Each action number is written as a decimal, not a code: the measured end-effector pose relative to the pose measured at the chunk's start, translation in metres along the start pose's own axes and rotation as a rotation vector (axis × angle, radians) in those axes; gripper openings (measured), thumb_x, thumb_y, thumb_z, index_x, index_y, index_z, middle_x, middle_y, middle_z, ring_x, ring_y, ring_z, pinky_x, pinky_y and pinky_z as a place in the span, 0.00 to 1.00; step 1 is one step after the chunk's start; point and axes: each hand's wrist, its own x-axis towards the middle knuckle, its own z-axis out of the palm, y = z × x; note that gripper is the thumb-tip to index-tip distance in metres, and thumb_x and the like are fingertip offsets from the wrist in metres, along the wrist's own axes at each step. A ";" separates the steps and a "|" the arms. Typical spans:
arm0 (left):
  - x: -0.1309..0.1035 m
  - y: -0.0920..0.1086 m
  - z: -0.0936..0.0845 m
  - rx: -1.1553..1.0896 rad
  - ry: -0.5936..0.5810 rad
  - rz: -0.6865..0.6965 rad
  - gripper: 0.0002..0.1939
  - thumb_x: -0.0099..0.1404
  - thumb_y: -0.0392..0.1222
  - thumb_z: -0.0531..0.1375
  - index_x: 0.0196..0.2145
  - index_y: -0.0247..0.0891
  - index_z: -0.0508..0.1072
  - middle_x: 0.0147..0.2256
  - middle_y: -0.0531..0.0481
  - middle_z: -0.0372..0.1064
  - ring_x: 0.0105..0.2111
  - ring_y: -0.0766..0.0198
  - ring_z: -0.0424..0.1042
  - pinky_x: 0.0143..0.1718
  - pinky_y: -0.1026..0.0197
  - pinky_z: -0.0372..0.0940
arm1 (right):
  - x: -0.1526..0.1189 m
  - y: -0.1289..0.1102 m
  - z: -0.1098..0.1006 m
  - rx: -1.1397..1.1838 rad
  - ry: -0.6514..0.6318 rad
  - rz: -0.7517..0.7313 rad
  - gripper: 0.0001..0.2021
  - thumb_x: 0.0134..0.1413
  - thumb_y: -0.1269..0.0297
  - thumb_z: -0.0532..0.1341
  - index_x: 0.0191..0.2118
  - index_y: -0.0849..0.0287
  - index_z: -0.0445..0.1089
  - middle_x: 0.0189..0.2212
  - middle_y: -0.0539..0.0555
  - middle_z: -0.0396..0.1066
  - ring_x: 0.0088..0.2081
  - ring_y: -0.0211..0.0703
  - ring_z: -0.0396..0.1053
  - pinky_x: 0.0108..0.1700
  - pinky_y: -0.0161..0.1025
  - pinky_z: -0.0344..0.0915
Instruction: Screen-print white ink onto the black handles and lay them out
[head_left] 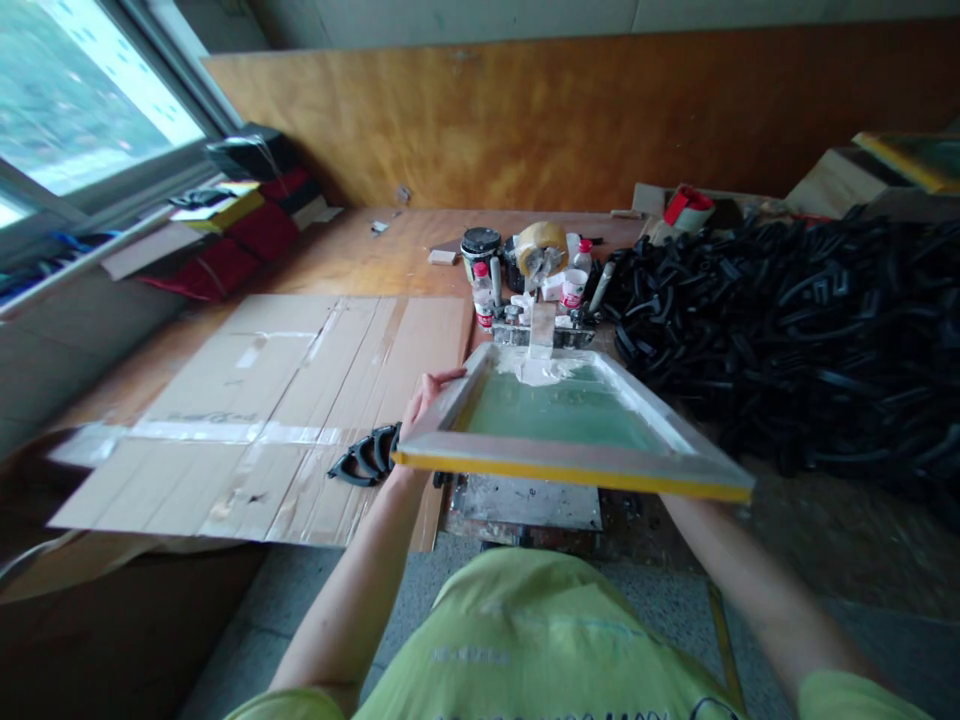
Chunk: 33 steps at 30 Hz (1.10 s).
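Observation:
A screen-printing frame (577,468) with pale rails, a yellow front edge and green mesh is tilted up in front of me. White paste lies on its far end, below a metal clamp (541,330). At the left rail is my left hand (426,398), its fingers bent against the frame and partly hidden by it. A black slatted plastic part (367,456) lies beside my left wrist, over the cardboard. My right forearm (739,570) reaches under the frame's right side, and that hand is hidden. Below the frame shows a metal plate (529,503).
Flattened cardboard (285,400) covers the left of the table. A large heap of black plastic parts (795,310) fills the right. Behind the clamp stand a paint tub (480,248), a tape roll (541,248) and red-capped bottles (482,300). Red boxes (217,255) sit by the window.

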 end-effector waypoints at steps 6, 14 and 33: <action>-0.035 -0.059 -0.017 0.117 -0.126 -0.319 0.36 0.55 0.62 0.63 0.56 0.39 0.68 0.31 0.50 0.72 0.27 0.64 0.68 0.25 0.66 0.60 | 0.061 -0.009 -0.030 -0.046 0.223 0.053 0.22 0.57 0.65 0.58 0.57 0.62 0.65 0.55 0.64 0.63 0.55 0.56 0.62 0.56 0.52 0.59; -0.029 -0.117 -0.017 0.177 -0.094 -0.331 0.36 0.56 0.57 0.63 0.58 0.39 0.65 0.27 0.53 0.70 0.26 0.65 0.68 0.25 0.66 0.60 | 0.089 -0.079 0.008 -0.181 -0.193 -0.125 0.03 0.55 0.72 0.60 0.37 0.62 0.69 0.37 0.60 0.71 0.42 0.49 0.65 0.45 0.42 0.62; -0.033 -0.108 -0.015 0.137 -0.085 -0.337 0.36 0.56 0.59 0.62 0.57 0.36 0.65 0.28 0.53 0.70 0.24 0.67 0.67 0.23 0.67 0.58 | 0.027 -0.081 -0.002 0.084 -0.190 -0.393 0.05 0.56 0.72 0.59 0.37 0.60 0.72 0.35 0.56 0.72 0.41 0.46 0.67 0.45 0.41 0.64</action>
